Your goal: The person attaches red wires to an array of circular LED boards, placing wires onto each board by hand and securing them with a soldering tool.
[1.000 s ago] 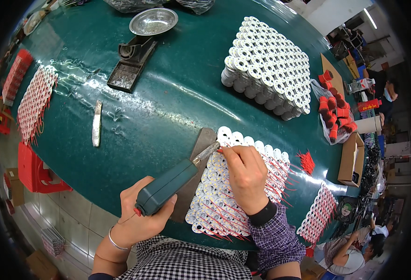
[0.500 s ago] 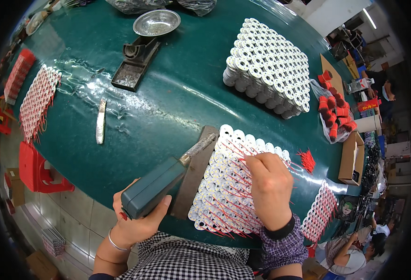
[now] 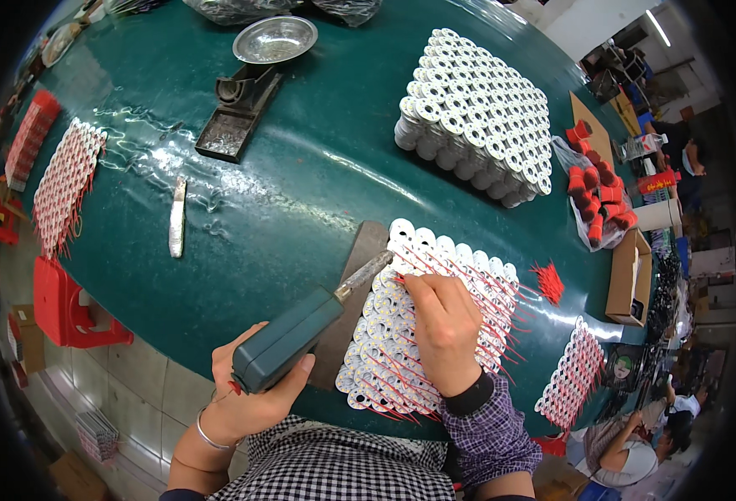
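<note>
My left hand (image 3: 259, 401) is wrapped around a dark green soldering gun (image 3: 288, 338). Its metal tip slants up to the right and meets the upper left edge of a panel of round white LED boards (image 3: 368, 346). Red wires (image 3: 460, 271) lie across many of the discs. Close to the tip, my right hand (image 3: 447, 330) pinches a red wire over the panel, fingertips together; the wire's end is partly hidden. A flat brown bar (image 3: 355, 280) lies along the panel's left side, beneath the gun.
Stacked white disc panels (image 3: 476, 117) stand at the far right. Loose red wires (image 3: 547, 284) lie right of the work, near a wired panel (image 3: 572, 376). Farther left are a solder bar (image 3: 177, 219), a dark metal tray (image 3: 234, 125) and a metal bowl (image 3: 274, 39).
My right hand has moved left across the panel, toward the soldering tip. The soldering gun has shifted slightly right, its tip now at the panel's edge discs.
</note>
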Motion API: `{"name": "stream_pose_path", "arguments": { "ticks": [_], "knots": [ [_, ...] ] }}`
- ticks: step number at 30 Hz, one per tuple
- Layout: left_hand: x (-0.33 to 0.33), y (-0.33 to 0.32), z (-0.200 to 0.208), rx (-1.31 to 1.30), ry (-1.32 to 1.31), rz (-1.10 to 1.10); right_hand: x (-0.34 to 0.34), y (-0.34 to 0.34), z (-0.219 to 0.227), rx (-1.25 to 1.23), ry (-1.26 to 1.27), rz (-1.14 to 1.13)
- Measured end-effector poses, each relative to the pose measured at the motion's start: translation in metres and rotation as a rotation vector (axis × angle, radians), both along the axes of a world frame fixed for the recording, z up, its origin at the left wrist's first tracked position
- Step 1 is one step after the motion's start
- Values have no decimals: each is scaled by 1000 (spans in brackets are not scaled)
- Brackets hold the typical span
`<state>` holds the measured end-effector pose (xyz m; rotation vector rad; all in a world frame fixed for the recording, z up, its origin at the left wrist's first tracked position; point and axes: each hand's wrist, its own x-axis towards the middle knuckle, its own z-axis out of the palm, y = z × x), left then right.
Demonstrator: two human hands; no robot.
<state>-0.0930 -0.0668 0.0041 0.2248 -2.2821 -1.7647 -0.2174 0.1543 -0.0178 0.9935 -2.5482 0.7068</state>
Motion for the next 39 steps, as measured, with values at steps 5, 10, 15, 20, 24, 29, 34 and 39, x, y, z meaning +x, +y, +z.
{"name": "stream_pose_path", "arguments": {
  "ticks": [5, 10, 15, 20, 24, 29, 34, 39],
  "knots": [
    [1, 3, -2, 25, -62, -7, 2, -1, 0, 9, -3, -18],
    [1, 3, -4, -7, -32, -26, 2, 0, -1, 15, -1, -18],
    [1, 3, -2, -11, -54, -28, 2, 0, -1, -19, -44, -38],
    [2, 3, -2, -14, -80, -39, 2, -1, 0, -17, -66, -54],
    [0, 3, 1, -41, -88, -49, 2, -1, 0, -10, -72, -57],
    [-1, 5, 1, -46, -103, -54, 2, -1, 0, -2, -72, -57],
    [-3, 4, 2, -61, -95, -58, 3, -1, 0, -6, -71, -57],
    [-4, 4, 0, -90, -66, -57, 3, -1, -1, -13, -74, -57]
  ]
}}
